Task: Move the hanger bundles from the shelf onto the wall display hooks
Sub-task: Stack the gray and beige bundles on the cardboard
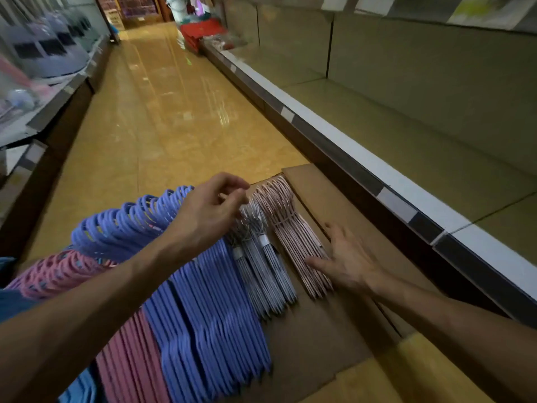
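Brown flattened cardboard (334, 205) on the glossy yellow floor carries rows of tied hanger bundles: pink plastic ones (130, 344) at the far left, periwinkle-blue plastic ones (209, 309), thin grey-white wire ones (261, 271) and pale pink wire ones (296, 234) nearest the olive shelf unit (406, 117). The left hand (209, 210) hovers over the hooks of the grey-white bundles with fingers curled, seemingly pinching something small, though blur hides what. The right hand (348, 257) lies spread and flat, thumb touching the pale pink bundle.
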`<state>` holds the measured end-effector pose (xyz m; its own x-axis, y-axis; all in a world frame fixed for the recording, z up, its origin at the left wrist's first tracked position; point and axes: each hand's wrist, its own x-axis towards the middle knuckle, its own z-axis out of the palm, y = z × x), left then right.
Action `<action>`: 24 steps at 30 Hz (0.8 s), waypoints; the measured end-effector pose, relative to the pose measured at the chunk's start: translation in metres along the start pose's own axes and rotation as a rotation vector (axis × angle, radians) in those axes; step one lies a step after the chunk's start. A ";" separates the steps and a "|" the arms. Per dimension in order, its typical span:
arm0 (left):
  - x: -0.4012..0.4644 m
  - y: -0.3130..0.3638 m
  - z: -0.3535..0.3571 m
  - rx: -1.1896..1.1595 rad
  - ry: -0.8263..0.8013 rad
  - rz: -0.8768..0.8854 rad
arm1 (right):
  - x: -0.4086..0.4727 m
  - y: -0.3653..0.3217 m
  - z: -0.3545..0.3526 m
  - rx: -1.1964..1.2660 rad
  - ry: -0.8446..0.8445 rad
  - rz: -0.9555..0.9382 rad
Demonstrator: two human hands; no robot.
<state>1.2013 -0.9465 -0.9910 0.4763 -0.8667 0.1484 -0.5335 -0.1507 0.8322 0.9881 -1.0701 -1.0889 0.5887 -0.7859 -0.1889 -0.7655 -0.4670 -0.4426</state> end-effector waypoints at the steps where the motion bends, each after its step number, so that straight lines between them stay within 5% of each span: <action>1: 0.010 0.001 0.003 0.054 -0.010 0.028 | 0.004 0.000 0.003 0.022 -0.007 0.010; 9: 0.068 -0.004 0.036 0.554 -0.236 0.066 | 0.034 -0.011 0.030 0.120 -0.044 0.042; 24: 0.088 -0.009 0.074 0.546 -0.232 0.166 | 0.059 -0.028 0.078 0.208 0.255 0.294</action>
<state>1.1962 -1.0561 -1.0244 0.2239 -0.9712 0.0814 -0.8977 -0.1730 0.4051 1.0643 -1.0714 -1.1557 0.2506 -0.9603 -0.1225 -0.8072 -0.1374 -0.5741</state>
